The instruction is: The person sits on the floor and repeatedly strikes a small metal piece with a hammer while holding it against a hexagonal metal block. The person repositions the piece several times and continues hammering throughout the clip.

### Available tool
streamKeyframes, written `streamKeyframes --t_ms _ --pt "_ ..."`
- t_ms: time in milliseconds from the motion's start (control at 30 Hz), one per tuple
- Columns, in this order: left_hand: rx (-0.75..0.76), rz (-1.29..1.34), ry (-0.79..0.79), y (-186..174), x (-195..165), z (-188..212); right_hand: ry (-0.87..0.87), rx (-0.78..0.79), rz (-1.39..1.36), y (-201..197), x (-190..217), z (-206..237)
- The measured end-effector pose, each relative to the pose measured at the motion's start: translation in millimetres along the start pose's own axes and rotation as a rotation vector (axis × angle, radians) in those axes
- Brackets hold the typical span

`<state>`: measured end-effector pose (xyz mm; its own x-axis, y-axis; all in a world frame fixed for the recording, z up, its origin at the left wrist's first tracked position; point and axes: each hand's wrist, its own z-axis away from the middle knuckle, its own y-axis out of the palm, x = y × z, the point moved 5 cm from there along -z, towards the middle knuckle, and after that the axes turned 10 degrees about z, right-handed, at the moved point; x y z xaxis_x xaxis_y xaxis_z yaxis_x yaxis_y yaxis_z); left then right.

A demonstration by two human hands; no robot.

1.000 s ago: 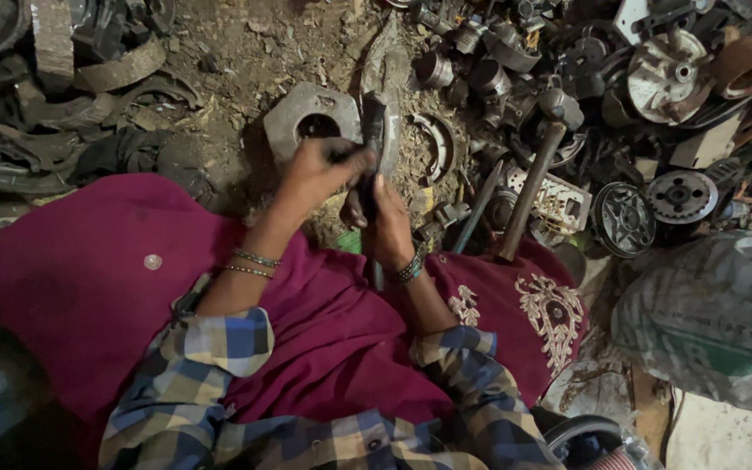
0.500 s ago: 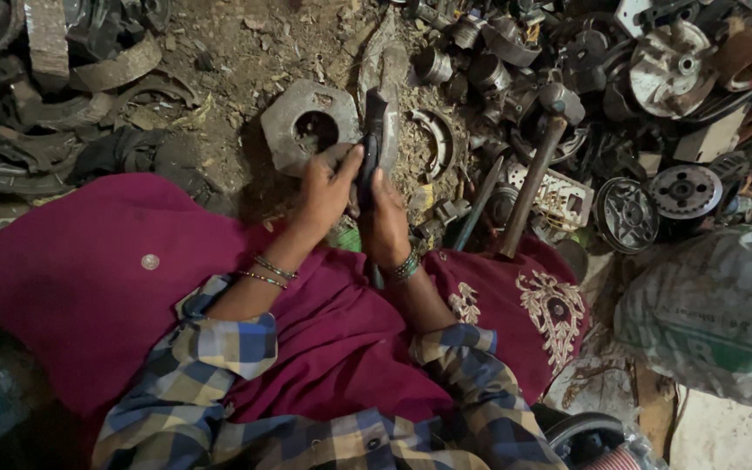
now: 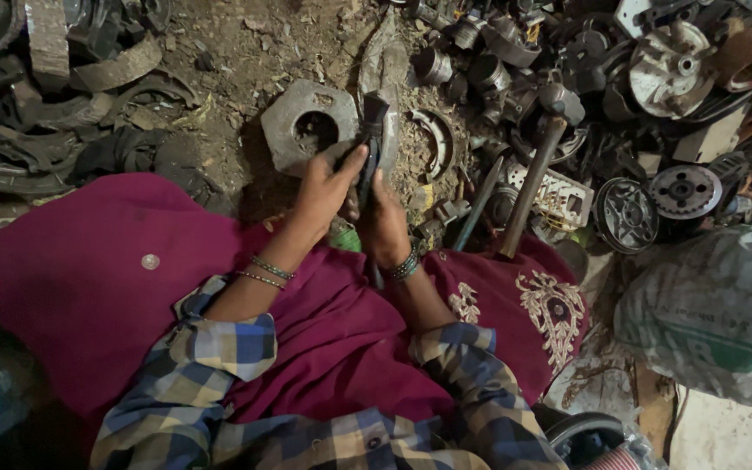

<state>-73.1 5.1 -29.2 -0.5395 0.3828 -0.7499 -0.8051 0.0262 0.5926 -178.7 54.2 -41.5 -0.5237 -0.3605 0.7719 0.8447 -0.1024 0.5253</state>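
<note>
From the head view I see a dark, greasy, narrow metal part (image 3: 371,144) held upright over my lap, left hand (image 3: 324,193) and right hand (image 3: 385,226) both clamped on it. Behind it lies a dull hexagonal casting (image 3: 302,130) in dirt. The part stands higher than before.

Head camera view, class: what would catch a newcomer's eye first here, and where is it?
At centre, the left hand and right hand grip a dark, narrow metal piece held upright over the dirt floor. Below spreads the magenta cloth over the lap. To the right, a hammer lies among heaped scrap parts.
</note>
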Motion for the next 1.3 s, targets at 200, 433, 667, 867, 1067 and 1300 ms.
streamKeyframes --t_ms 200,433,667,867,1067,1300 --pt "-0.045 -0.276 0.297 -10.7 1.7 -8.7 -0.015 -0.144 0.265 -6.9 -7.3 -3.2" --pt "-0.115 -0.804 0.667 -9.5 -26.8 2.2 0.025 -0.301 1.161 -36.6 21.0 -15.6" --pt "0.013 -1.134 0.797 20.3 -45.0 21.4 -0.344 -0.151 0.645 -20.2 72.1 0.7" --pt "0.096 -1.192 0.93 21.6 -49.0 35.3 -0.348 -0.121 0.775 -10.7 82.0 4.6" --pt "0.209 -1.266 0.923 30.7 -31.5 33.7 -0.336 -0.146 0.856 -11.4 87.8 6.0" --pt "0.142 -1.223 0.661 29.3 -39.7 35.5 -0.427 -0.137 0.734 -4.4 85.0 14.7"
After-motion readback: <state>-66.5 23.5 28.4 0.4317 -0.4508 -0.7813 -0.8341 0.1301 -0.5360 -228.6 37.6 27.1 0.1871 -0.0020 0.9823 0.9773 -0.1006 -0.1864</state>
